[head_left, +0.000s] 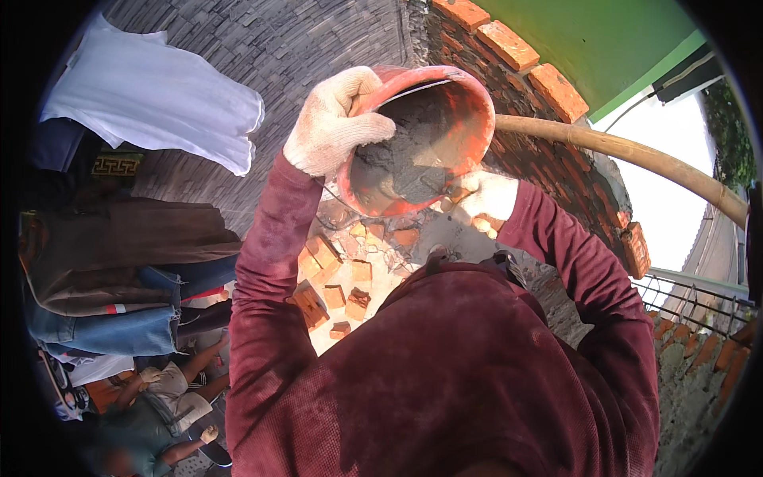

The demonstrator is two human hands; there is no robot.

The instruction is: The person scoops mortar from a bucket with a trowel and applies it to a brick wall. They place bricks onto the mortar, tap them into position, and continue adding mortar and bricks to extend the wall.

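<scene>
A round red bucket point(482, 103) is held up in front of me, tilted so that its mouth faces me. Wet grey mortar point(409, 155) covers much of its inside. My left hand point(334, 123), in a whitish work glove, grips the upper left rim, thumb over the edge. At the lower right rim is my right hand point(489, 199), also gloved, with its fingers curled against the bucket. A thin dark wire, perhaps the bucket's handle, shows under my left wrist. The bucket's outer side is mostly hidden.
A brick wall point(520, 147) with loose bricks on top rises ahead and right, and a bamboo pole point(620, 151) crosses it. Brick pieces point(334, 296) lie on the ground below. Clothes point(127, 246) hang at left; a person point(147, 421) is at lower left.
</scene>
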